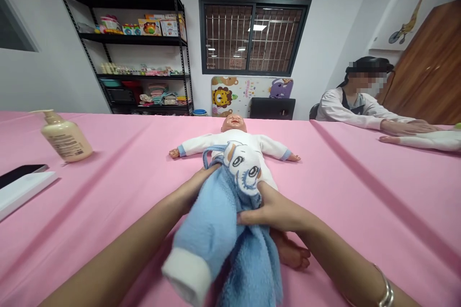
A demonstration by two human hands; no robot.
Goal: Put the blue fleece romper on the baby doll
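Observation:
A baby doll [236, 136] in a white top with blue cuffs lies on its back, arms spread and head toward the far side. Above its body I hold up a blue fleece baby garment [212, 211] with an embroidered animal face and a white-cuffed sleeve hanging toward me. My left hand [206, 173] grips it at the left, its fingers mostly hidden behind the cloth. From the right, my right hand [275, 207] is closed on the garment below the face, thumb in front. One bare doll foot [295, 253] shows under my right wrist; the doll's other leg is hidden.
A pink-covered table [360, 211] fills the foreground. At left stand a pump bottle [68, 139], a dark phone [21, 175] and a white flat box [27, 194]. A person [355, 96] sits at right, hands on another doll's limb [428, 140]. A black shelf [131, 38] stands behind.

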